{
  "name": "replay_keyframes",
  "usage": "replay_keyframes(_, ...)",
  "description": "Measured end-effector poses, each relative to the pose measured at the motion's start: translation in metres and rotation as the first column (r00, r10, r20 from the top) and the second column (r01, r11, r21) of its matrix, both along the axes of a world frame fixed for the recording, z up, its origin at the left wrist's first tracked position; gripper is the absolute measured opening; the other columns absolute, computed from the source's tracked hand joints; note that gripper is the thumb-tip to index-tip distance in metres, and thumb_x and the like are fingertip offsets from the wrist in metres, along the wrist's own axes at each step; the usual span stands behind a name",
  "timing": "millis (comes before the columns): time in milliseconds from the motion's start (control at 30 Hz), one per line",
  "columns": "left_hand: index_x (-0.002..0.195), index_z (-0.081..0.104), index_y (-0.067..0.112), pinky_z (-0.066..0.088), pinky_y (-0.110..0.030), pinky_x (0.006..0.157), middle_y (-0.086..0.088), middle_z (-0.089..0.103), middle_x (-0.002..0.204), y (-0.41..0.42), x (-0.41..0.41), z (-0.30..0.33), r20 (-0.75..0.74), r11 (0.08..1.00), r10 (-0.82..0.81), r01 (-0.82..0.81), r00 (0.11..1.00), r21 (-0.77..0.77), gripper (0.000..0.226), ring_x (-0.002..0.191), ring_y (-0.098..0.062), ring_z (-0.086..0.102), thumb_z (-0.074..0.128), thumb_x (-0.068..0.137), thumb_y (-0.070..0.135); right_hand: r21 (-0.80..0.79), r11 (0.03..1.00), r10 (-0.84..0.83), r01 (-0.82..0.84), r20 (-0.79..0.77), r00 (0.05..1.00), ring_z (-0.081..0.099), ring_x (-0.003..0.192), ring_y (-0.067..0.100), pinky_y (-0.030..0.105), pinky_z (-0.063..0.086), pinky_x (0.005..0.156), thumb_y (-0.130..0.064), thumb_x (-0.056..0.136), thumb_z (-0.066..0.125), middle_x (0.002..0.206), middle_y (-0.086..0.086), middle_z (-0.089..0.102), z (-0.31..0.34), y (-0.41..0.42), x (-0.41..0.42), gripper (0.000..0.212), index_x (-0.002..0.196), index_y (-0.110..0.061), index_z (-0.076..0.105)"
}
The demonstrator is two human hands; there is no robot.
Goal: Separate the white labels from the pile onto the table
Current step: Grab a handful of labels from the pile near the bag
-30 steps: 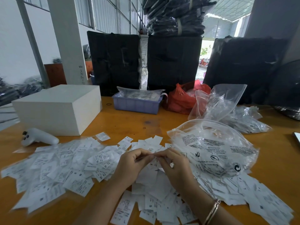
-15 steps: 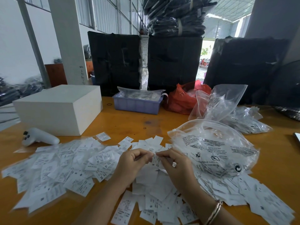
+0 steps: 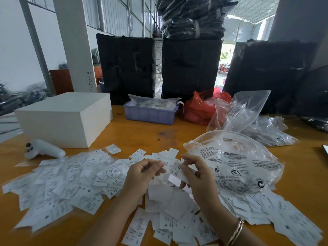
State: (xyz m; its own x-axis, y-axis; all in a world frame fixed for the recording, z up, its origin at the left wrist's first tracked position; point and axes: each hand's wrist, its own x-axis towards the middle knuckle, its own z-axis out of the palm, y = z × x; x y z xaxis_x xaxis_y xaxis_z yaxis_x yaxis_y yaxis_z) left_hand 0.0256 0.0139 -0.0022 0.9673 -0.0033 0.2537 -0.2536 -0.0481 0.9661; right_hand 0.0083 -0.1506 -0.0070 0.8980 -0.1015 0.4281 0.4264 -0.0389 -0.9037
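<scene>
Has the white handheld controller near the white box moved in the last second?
No. The white handheld controller lies at the same spot beside the white rectangular box.

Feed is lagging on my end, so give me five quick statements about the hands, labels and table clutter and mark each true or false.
1. The right hand holds a white label above the pile of labels. True.
2. The left hand lies flat on the table. False: it is raised, fingers curled beside the label.
3. The white box stands to the left. True.
4. The blue tray is empty. False: it holds bagged items.
5. A red bag sits right of the tray. True.
</scene>
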Motion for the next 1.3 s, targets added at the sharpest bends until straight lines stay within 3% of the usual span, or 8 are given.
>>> replay_keyframes(133,0.08,0.073,0.017,0.045,-0.007,0.057,0.005,0.073,0.072,-0.001,0.0,0.0,-0.017,1.0,-0.007,0.007,1.0,-0.01,0.034,0.062,0.003,0.062,0.061,0.07,0.048,0.051,0.998,-0.049,0.048,0.02,0.999,0.061,0.046,0.017,0.017,0.041,0.041,-0.001,0.091,0.056,0.081,-0.009,0.061,0.001,0.002,-0.002,0.026,0.099,-0.024,0.063)
replay_keyframes(433,0.064,0.072,0.024,0.046,-0.009,0.057,0.003,0.07,0.065,-0.003,0.0,-0.001,-0.011,0.996,-0.069,0.07,0.998,0.056,0.031,0.058,0.0,0.059,0.06,0.074,0.051,-0.044,0.998,0.036,-0.035,0.006,0.999,0.062,0.049,0.015,0.016,0.045,0.046,0.002,0.091,0.056,0.085,-0.011,0.06,0.003,0.01,-0.005,0.029,0.099,-0.024,0.062)
replay_keyframes(600,0.066,0.071,0.026,0.046,-0.011,0.056,0.005,0.066,0.059,-0.003,0.001,-0.003,-0.019,0.997,-0.061,0.062,0.998,0.053,0.031,0.055,0.0,0.056,0.059,0.072,0.053,-0.107,0.99,0.086,-0.09,-0.039,0.995,0.061,0.052,0.016,0.026,0.052,0.053,0.002,0.091,0.056,0.086,-0.014,0.059,0.002,0.01,-0.004,0.032,0.103,-0.028,0.06)
replay_keyframes(833,0.075,0.075,0.031,0.045,-0.012,0.055,0.004,0.068,0.064,-0.002,0.001,-0.004,-0.01,0.995,-0.076,0.076,0.997,0.067,0.032,0.055,-0.002,0.055,0.062,0.067,0.059,-0.184,0.98,0.059,-0.074,-0.087,0.994,0.059,0.048,0.013,0.024,0.05,0.05,0.001,0.088,0.059,0.086,-0.014,0.058,-0.003,0.009,0.0,0.041,0.105,-0.036,0.057)
replay_keyframes(967,0.074,0.076,0.036,0.047,-0.008,0.063,0.009,0.074,0.077,-0.001,0.001,-0.003,-0.005,0.988,-0.137,0.137,0.991,0.067,0.006,0.071,-0.001,0.068,0.071,0.073,0.04,-0.184,0.983,0.002,-0.019,-0.091,0.996,0.057,0.045,0.01,0.021,0.046,0.048,0.0,0.088,0.059,0.088,-0.006,0.055,-0.004,0.004,0.003,0.038,0.105,-0.035,0.056)
replay_keyframes(1067,0.079,0.074,0.03,0.049,-0.01,0.065,0.008,0.075,0.078,0.0,0.005,-0.007,0.034,0.988,-0.113,0.109,0.993,0.105,0.016,0.073,-0.004,0.069,0.071,0.082,0.014,-0.262,0.965,-0.01,-0.008,-0.068,0.998,0.053,0.043,0.007,0.019,0.043,0.045,0.0,0.087,0.058,0.089,-0.005,0.055,-0.003,0.002,0.002,0.043,0.104,-0.039,0.055)
replay_keyframes(1200,0.077,0.074,0.031,0.05,-0.01,0.067,0.01,0.074,0.078,0.0,0.006,-0.009,0.057,0.985,-0.106,0.097,0.993,0.143,0.019,0.075,-0.002,0.069,0.07,0.084,0.013,-0.352,0.935,0.017,-0.034,-0.051,0.999,0.052,0.042,0.005,0.018,0.043,0.044,0.001,0.085,0.059,0.086,-0.007,0.057,-0.004,0.006,0.0,0.048,0.104,-0.043,0.051)
replay_keyframes(1300,0.075,0.074,0.034,0.05,-0.012,0.069,0.011,0.074,0.081,-0.001,0.006,-0.01,0.048,0.979,-0.117,0.107,0.992,0.173,0.009,0.078,-0.002,0.068,0.074,0.078,0.025,-0.296,0.954,0.029,-0.047,-0.066,0.997,0.056,0.044,0.008,0.02,0.046,0.046,-0.002,0.087,0.061,0.088,-0.004,0.058,-0.004,0.006,0.001,0.043,0.106,-0.039,0.052)
